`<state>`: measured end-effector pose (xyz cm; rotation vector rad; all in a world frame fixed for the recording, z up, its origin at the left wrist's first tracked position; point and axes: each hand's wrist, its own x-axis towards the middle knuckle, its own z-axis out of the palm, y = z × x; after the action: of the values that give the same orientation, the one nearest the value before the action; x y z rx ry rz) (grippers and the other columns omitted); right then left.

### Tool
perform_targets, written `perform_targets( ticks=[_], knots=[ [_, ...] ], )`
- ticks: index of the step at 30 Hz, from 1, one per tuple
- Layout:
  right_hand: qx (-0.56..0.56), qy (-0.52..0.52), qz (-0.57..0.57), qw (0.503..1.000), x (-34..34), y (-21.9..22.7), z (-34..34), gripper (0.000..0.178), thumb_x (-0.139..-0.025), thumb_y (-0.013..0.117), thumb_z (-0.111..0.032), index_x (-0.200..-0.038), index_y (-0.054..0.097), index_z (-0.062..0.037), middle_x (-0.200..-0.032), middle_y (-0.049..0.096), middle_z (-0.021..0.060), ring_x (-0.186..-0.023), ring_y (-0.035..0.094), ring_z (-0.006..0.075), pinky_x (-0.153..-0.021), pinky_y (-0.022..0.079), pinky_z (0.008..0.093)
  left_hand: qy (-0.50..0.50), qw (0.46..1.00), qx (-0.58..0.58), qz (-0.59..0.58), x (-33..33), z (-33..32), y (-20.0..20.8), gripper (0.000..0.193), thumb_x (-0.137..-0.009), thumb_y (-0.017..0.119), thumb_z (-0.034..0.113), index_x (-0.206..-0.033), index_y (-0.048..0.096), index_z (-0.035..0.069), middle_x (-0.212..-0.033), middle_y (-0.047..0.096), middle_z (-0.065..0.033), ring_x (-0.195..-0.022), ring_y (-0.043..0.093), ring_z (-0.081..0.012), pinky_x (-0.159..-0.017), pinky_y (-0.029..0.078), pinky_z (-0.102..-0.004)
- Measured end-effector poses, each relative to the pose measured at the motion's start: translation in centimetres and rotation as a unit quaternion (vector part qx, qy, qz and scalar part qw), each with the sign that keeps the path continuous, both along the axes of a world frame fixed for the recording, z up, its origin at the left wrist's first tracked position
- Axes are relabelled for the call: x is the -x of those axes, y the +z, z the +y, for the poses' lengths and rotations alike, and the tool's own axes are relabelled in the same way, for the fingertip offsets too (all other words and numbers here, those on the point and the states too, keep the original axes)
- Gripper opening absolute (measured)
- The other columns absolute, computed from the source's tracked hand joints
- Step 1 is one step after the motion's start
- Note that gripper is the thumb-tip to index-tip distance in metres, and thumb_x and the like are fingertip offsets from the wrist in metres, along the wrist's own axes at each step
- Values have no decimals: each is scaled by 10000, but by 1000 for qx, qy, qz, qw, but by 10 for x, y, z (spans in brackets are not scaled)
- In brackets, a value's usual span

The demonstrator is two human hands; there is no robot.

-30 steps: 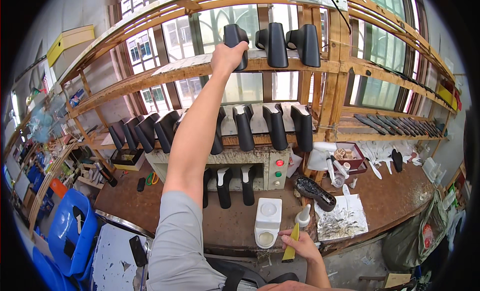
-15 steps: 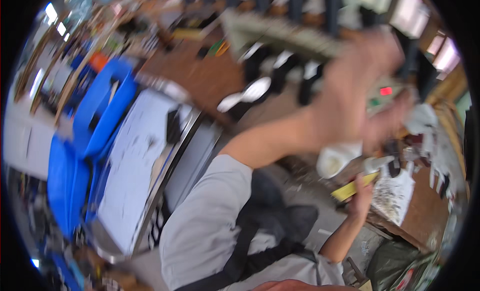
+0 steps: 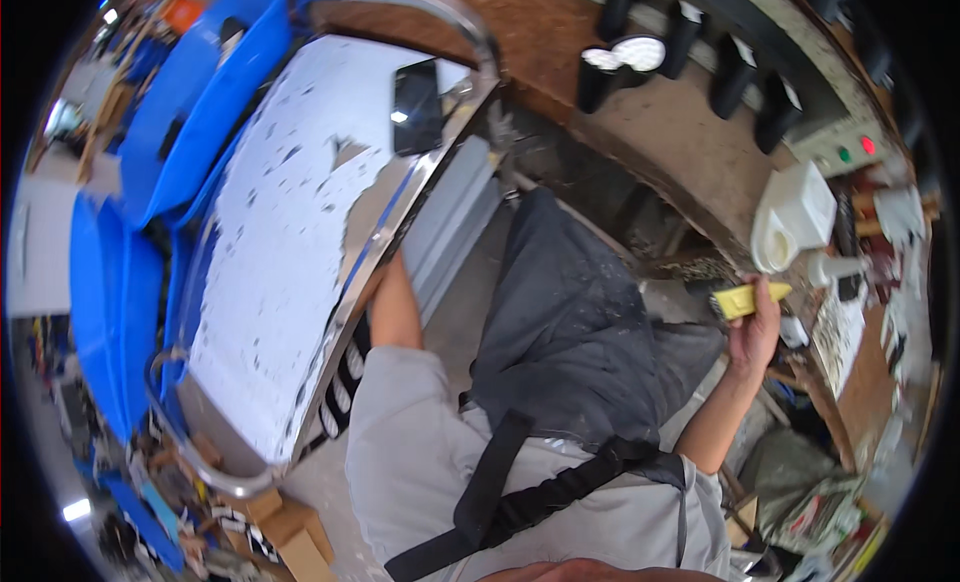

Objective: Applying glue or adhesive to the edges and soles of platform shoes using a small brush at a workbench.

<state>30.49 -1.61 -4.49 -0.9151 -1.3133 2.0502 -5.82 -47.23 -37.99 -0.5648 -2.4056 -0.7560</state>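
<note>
My right hand (image 3: 757,332) grips a small yellow wedge-shaped piece (image 3: 748,300) with a dark end, whose exact kind I cannot make out. It is held beside the bench edge, just below a white plastic container (image 3: 800,217) with a round cup-like part. On the other side, my left hand (image 3: 371,287) reaches under the metal rim of a cart (image 3: 375,267). Its fingers are hidden there. On top of the cart lies a worn white sheet (image 3: 270,222) with dark marks and torn patches, and a black phone-like slab (image 3: 417,107) rests near its far corner.
Blue plastic chairs (image 3: 115,302) stand left of the cart. Ahead right, several black holders with white round tops (image 3: 733,77) line a machine with a red lit button (image 3: 867,145). Bottles (image 3: 835,270) sit on the right bench; a dark bag (image 3: 790,472) lies below.
My left arm, raised and blurred across to the right before, has dropped back to the cart's rim. The view has shifted. My right hand still holds the yellow piece.
</note>
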Motion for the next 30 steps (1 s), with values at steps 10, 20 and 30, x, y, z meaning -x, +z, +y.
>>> perform_targets(
  ticks=[10, 20, 30],
  knots=[
    [-5, 8, 34, 999, 13, 13, -3, 279, -927, 563, -238, -992, 599, 31, -754, 653, 110, -498, 584, 130, -454, 485, 222, -458, 867, -28, -193, -137, 299, 352, 414, -769, 629, 335, -1002, 602, -7, -1012, 612, -215, -973, 577, -349, -831, 456, -438],
    [-27, -130, 56, 990, -45, -2, 72, 250, -883, 619, -130, -1028, 603, 73, -842, 673, 143, -652, 662, 173, -568, 529, 260, -166, 854, 432, -239, 25, 440, 387, 579, -675, 675, 420, -1114, 639, 45, -1138, 619, -178, -1065, 599, -307, -897, 472, -396],
    [-313, -141, -200, 918, -54, -9, 128, 195, -867, 639, -167, -960, 673, 1, -717, 645, 33, -621, 564, 72, -570, 439, 223, -358, 806, -108, -460, -163, 381, 343, 593, -682, 805, 123, -1175, 521, -45, -1122, 584, -103, -1016, 566, -202, -925, 428, -304]
  ],
)
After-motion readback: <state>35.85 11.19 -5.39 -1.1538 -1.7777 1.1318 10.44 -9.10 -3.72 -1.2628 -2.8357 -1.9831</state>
